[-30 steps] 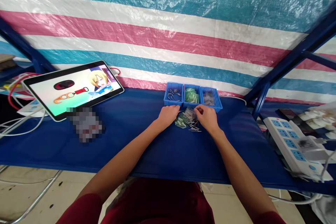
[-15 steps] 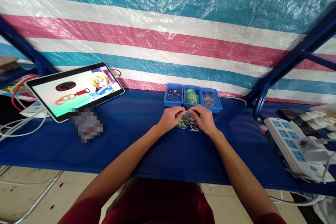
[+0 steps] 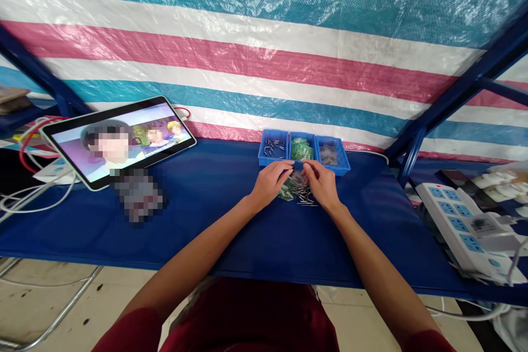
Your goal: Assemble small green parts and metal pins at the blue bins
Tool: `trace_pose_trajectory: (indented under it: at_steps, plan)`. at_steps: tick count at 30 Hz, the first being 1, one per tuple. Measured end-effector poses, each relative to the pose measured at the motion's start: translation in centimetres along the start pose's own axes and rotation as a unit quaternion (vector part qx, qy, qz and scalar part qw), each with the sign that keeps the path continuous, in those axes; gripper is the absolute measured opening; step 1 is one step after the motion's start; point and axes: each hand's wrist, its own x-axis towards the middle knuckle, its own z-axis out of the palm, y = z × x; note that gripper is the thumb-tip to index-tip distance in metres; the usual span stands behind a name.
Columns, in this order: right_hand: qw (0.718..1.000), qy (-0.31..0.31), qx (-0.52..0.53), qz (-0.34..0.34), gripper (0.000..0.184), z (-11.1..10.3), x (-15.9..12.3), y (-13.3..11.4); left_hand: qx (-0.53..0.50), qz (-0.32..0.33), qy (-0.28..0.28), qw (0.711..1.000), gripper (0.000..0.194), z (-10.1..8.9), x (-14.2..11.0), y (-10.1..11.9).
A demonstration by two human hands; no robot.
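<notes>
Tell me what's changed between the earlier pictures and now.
The left hand moved right, from the left blue bin toward the right hand; their fingertips nearly met, then parted slightly. Any grip is unclear. The tablet shows a different image. The bins and loose pile of metal pins stayed put.

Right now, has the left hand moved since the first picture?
Yes. Against the blue trays, the left hand has shifted right: its fingertips now reach in front of the middle tray.
</notes>
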Motion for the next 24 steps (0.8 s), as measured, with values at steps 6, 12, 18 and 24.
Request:
trace_pose_trajectory:
  at_steps: [6,12,18,24]
  plan:
    - [0.999,0.04,-0.028,-0.01,0.039,-0.48,0.07,-0.19,0.101,0.075,-0.059,0.99,0.032,0.4,-0.18,-0.63]
    - [0.998,0.054,-0.016,-0.018,0.037,-0.63,-0.13,-0.51,0.033,0.053,0.007,0.998,0.028,0.44,-0.12,-0.6]
    - [0.999,0.03,0.016,0.009,0.031,-0.78,0.03,-0.53,-0.015,0.005,0.03,0.999,0.021,0.0,-0.17,-0.4]
    - [0.997,-0.057,0.052,0.009,0.031,-0.53,0.15,-0.22,0.0,0.052,0.028,0.998,0.02,0.39,-0.33,-0.9]
